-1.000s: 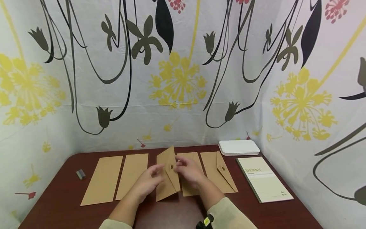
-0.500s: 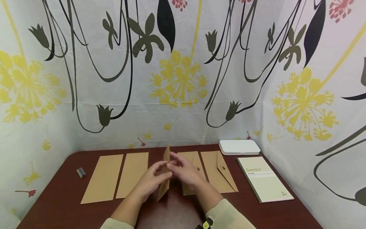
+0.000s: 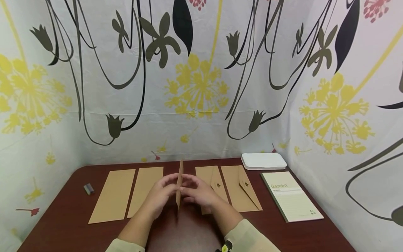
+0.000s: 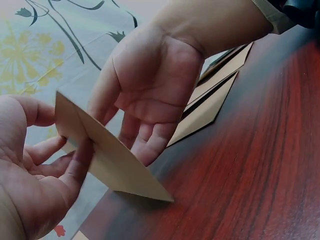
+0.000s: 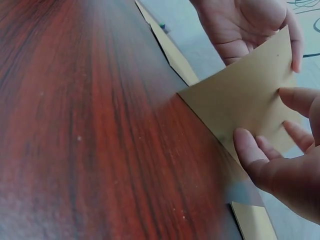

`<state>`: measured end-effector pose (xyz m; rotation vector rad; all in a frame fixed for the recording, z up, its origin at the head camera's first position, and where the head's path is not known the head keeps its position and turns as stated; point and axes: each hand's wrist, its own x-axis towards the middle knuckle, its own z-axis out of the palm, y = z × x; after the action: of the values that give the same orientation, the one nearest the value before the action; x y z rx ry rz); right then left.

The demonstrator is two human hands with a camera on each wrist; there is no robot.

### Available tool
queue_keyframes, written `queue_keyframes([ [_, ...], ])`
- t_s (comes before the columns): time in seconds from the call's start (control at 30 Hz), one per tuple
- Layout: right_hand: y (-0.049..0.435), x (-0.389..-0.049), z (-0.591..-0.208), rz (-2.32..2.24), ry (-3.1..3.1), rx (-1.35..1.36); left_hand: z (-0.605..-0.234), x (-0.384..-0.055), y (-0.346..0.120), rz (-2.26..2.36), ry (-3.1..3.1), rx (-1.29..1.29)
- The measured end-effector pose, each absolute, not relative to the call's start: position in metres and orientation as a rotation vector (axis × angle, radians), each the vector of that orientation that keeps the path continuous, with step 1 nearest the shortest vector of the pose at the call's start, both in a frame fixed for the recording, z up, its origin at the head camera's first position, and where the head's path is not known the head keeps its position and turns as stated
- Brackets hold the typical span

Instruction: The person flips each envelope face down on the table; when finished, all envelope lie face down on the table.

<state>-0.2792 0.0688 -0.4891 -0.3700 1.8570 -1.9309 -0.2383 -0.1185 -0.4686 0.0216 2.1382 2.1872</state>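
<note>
A brown kraft envelope (image 3: pixel 179 180) stands on edge between my two hands near the middle of the table, seen almost edge-on in the head view. My left hand (image 3: pixel 160 196) holds it from the left with bent fingers; in the left wrist view, the thumb (image 4: pixel 82 155) lies against the envelope's face (image 4: pixel 120 165). From the other side my right hand (image 3: pixel 199 190) holds it, fingertips on the plain face (image 5: pixel 245 95) in the right wrist view. The envelope's lower corner is close to the tabletop; whether it touches, I cannot tell.
Two plain brown envelopes (image 3: pixel 113 196) lie at left, with a small grey block (image 3: pixel 89 189) beyond. Two envelopes with flaps showing (image 3: pixel 234 189) lie at right. A Gambit notebook (image 3: pixel 292 197) and a white case (image 3: pixel 263 161) sit farther right. A patterned cloth surrounds the table.
The held envelope has turned from showing its flap and printed mark to almost edge-on, shifting slightly left. The right hand has moved left with it, so both hands are closer together.
</note>
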Motion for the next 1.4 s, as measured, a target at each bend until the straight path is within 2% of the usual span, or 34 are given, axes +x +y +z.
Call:
queue_keyframes([
  [0.4,0.076,-0.290,-0.495,-1.928,1.939,-0.257,-0.474,-0.244,-0.124,2.248,2.204,-0.091],
  [0.73,0.090,-0.300,-0.494,-2.014,1.828,-0.218,-0.479,-0.244,-0.135,2.040,2.432,-0.230],
  [1.13,0.094,-0.304,-0.498,-1.997,1.821,-0.225,-0.484,-0.245,-0.144,1.691,2.568,-0.173],
  [1.4,0.097,-0.304,-0.495,-1.989,1.874,-0.234,-0.486,-0.244,-0.142,1.651,2.634,-0.141],
])
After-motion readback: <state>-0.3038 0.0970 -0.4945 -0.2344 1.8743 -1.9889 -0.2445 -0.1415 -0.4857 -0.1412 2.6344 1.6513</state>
